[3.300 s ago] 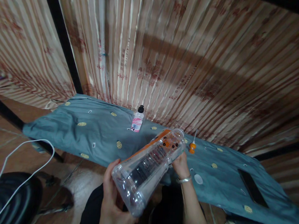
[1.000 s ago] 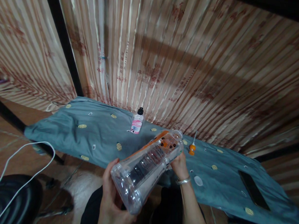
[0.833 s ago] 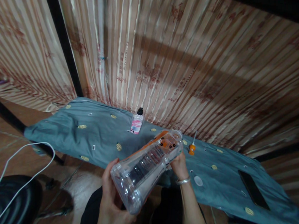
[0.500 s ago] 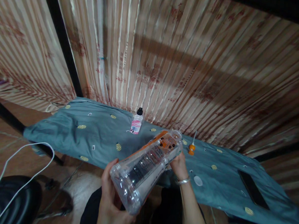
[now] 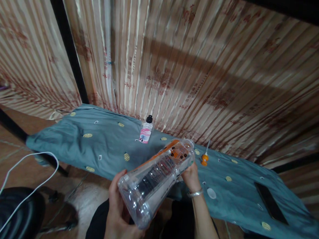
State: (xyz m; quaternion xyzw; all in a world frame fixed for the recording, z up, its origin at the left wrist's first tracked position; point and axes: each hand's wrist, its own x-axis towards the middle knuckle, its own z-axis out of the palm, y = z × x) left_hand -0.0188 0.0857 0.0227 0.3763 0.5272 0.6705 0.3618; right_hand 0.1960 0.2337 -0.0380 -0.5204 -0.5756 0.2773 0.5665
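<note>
While tilted, clear bottle [image 5: 155, 179] gripped: left hand [image 5: 118, 213] base, right hand [image 5: 191, 176] neck

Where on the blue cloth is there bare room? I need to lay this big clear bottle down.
The blue cloth is bare left of the small pink bottle, out to its left edge. Another free strip lies between the white disc and the dark phone. It is crowded around the orange-capped piece, just beyond the right hand.

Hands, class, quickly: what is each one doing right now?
Left hand: closed around the base of the clear plastic bottle.
Right hand: closed on the same bottle's neck end.
</note>
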